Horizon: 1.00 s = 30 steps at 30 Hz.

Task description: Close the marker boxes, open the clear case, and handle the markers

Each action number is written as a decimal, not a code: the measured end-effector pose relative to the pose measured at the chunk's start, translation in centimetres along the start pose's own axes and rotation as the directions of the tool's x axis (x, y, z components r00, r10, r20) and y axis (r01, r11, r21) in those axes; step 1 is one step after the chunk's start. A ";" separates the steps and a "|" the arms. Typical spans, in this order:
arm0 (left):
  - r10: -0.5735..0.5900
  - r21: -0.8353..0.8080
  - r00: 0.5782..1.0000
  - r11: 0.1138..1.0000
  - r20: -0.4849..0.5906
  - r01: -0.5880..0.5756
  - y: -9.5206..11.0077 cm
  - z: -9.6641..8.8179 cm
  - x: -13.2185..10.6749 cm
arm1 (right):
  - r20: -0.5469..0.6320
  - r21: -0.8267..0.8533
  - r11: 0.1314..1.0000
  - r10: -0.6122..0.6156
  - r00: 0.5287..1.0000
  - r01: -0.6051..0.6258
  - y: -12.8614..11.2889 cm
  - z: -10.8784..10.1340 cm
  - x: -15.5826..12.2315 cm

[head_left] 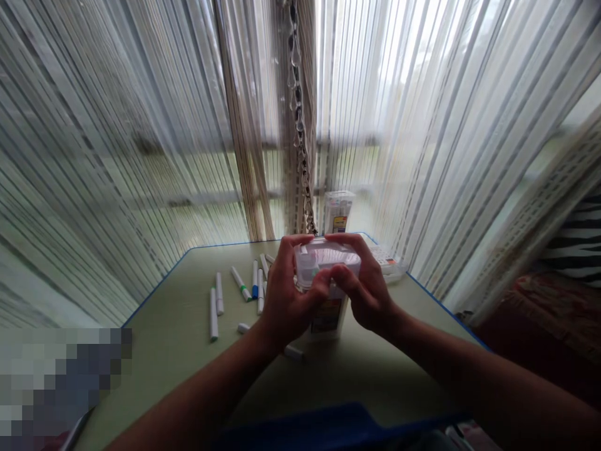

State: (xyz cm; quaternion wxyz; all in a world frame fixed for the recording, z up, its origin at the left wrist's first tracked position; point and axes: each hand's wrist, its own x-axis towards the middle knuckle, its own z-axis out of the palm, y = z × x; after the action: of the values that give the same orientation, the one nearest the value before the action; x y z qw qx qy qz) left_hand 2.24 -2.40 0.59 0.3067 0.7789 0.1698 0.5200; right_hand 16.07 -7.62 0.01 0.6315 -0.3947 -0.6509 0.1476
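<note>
Both my hands grip the top of a clear plastic case [327, 255] in the middle of the table. My left hand [288, 291] wraps its left side, fingers along the far edge and thumb on the near edge. My right hand [369, 285] mirrors it on the right side, and the two thumbs nearly meet. Below the hands, the case's lower part shows a dark printed label [327, 315]. What the case holds is hard to make out. White markers lie left of my left hand, including one with a green band [241, 284] and one with a blue end [255, 279].
Behind the case stands another tall clear case [339, 212]; a clear case [390, 263] lies at the right. More markers [213, 314] lie on the pale green, blue-edged table [169, 326]. Striped string curtains [117, 125] and a beaded strand [299, 113] hang beyond the table.
</note>
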 end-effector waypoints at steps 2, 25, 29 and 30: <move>0.005 -0.007 1.000 1.000 0.004 -0.005 -0.1 -0.1 0.0 | 0.006 -0.002 1.000 0.005 1.000 -0.005 0.0 -0.1 0.0; 0.179 -0.090 0.976 0.981 0.121 -0.169 -1.4 -1.3 0.2 | 0.178 -0.017 0.995 -0.096 0.979 0.101 0.4 -1.5 0.2; 0.169 -0.096 0.975 0.983 0.141 -0.157 -1.3 -1.6 0.1 | 0.166 0.000 0.993 -0.119 0.979 0.120 0.2 -1.4 0.2; 0.163 -0.093 0.976 0.984 0.146 -0.151 -1.3 -1.6 0.1 | 0.166 0.005 0.993 -0.117 0.979 0.118 0.2 -1.4 0.2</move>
State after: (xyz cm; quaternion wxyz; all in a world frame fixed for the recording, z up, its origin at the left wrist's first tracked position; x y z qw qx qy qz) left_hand 0.88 -0.89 0.28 0.3082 0.8143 0.0625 0.4879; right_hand 17.48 -7.74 0.22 0.5819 -0.3435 -0.7236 0.1409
